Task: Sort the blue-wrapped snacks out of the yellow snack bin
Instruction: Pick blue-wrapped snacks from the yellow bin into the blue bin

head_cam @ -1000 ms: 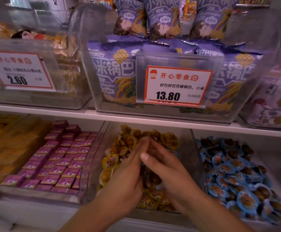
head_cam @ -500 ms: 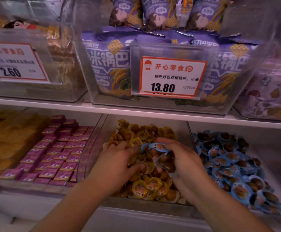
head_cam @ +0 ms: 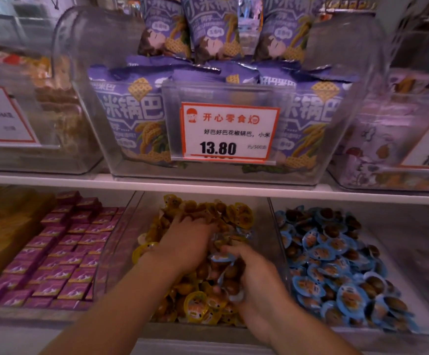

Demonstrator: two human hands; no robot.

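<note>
While both hands sit inside the yellow snack bin [head_cam: 121,254] on the lower shelf, the right hand [head_cam: 257,280] curls round a small bunch of blue-wrapped snacks [head_cam: 221,258], its fingers [head_cam: 230,251] bent over the top one, thumb side blurred; more blue-edged pieces show just under the palm near the bin's right-centre. The left hand [head_cam: 188,247] lies palm-down on the yellow-wrapped snacks [head_cam: 198,307], fingers spread loosely and pushed into the pile toward the back, knuckles up; whether it pinches anything under there cannot be told, the fingertips are buried. The two hands nearly touch, the blue pieces between them and closer to the right hand's fingers. Yellow pieces fill the bin front and back. To the right, a separate clear bin holds the blue snack pile [head_cam: 336,265], apart from the right hand behind a clear wall. To the left, purple boxes [head_cam: 62,252] in rows. On the upper shelf [head_cam: 208,187], a clear tub of purple bags [head_cam: 131,111] with a price tag [head_cam: 230,131] reading 13.80.
</note>
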